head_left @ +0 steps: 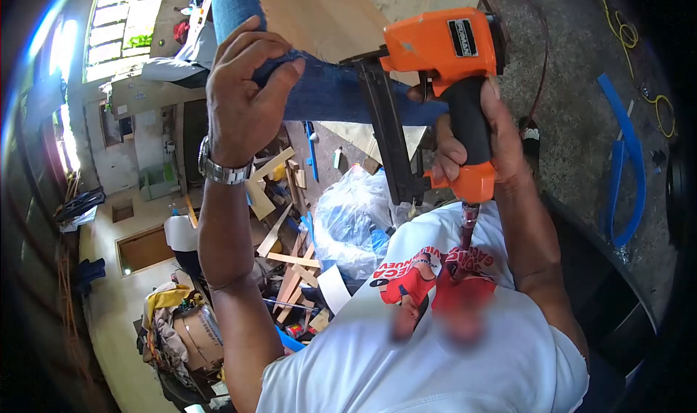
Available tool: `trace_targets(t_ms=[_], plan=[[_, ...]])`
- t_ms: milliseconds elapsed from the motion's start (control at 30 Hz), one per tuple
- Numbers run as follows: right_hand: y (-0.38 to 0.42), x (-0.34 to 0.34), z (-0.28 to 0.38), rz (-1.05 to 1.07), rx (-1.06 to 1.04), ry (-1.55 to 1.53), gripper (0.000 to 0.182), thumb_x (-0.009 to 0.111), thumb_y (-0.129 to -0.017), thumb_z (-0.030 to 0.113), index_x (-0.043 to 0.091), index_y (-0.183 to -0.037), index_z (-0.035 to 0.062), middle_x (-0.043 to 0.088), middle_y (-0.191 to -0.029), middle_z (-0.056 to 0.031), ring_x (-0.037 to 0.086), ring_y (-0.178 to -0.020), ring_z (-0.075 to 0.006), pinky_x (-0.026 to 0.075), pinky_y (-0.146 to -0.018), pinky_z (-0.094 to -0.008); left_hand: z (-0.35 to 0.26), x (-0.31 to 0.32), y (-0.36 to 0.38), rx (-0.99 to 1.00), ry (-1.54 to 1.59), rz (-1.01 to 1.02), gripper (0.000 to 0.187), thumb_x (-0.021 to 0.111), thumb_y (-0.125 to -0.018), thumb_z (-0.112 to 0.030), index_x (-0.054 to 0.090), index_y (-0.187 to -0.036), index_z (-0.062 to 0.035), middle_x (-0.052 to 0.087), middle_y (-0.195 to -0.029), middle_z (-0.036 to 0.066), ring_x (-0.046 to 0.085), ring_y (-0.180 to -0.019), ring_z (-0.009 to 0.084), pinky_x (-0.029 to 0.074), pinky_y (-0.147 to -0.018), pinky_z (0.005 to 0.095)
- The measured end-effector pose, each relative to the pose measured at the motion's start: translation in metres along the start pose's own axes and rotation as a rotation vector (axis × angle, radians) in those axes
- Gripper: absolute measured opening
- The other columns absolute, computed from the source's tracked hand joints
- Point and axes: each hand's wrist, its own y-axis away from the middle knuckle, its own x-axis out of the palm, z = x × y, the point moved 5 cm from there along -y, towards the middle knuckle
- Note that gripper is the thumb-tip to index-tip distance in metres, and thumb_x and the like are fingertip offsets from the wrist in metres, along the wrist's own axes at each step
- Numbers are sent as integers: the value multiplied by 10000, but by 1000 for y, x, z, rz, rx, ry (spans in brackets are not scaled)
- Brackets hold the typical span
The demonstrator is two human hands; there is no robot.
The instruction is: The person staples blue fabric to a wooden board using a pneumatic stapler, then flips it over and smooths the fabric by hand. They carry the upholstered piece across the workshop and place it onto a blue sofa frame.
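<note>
My right hand [501, 133] is wrapped round the black grip of an orange pneumatic stapler [435, 46], with a hose fitting at the grip's lower end. The stapler's long black magazine slants down on its left side, and its nose lies against the blue denim [327, 97]. My left hand [247, 86] has its fingers curled over a fold of that denim at a corner, pinching it. The denim runs along the edges of a pale wooden board [319, 21]. What lies under the left fingers is hidden.
Below the board are a clear plastic bag [353, 221] and loose wood offcuts [294, 275]. Blue strips [628, 173] and a yellow cord [624, 32] lie on the concrete floor at right. A cloth-covered cardboard box [197, 333] stands at lower left.
</note>
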Motion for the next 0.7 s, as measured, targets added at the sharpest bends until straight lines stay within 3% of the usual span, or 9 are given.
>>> trace_targets(t_ms=[67, 267, 467, 567, 700], plan=[[-2, 7, 3, -35, -9, 53, 951, 357, -1008, 722, 400, -1407, -140, 537, -573, -62, 639, -472, -196, 636, -557, -367, 2, 2, 1, -21, 7, -41, 184, 767, -775, -82, 742, -932, 10, 752, -1034, 116, 627, -1234, 346, 452, -1077, 437], [-6, 18, -2, -77, 46, 38, 947, 317, -1015, 721, 408, -1399, -139, 527, -555, -62, 624, -450, -195, 631, -554, -367, 3, 10, 8, -13, 20, -190, 143, 735, -770, -58, 736, -890, 19, 755, -1035, 129, 664, -1178, 335, 489, -1037, 436], [-16, 25, -3, -61, 58, 46, 921, 270, -1030, 708, 415, -1400, -122, 528, -561, -65, 597, -428, -190, 607, -541, -356, 3, 15, 7, -109, 183, -251, 331, 673, -808, 2, 658, -1139, 0, 698, -1205, 152, 676, -1110, 287, 523, -983, 398], [-20, 27, 0, -57, 59, 96, 890, 266, -1038, 694, 433, -1374, -113, 529, -561, -67, 604, -432, -191, 618, -552, -352, 2, 18, 7, -39, 148, -291, 344, 701, -927, -20, 589, -1251, 3, 671, -1281, 137, 657, -1130, 175, 549, -937, 311], [-26, 33, 2, -59, 99, 77, 873, 278, -1032, 699, 466, -1324, -103, 525, -550, -63, 619, -442, -188, 633, -566, -346, 0, 19, 7, -41, 145, -304, 341, 697, -954, -48, 568, -1266, 2, 665, -1284, 153, 650, -1149, 183, 554, -946, 316]])
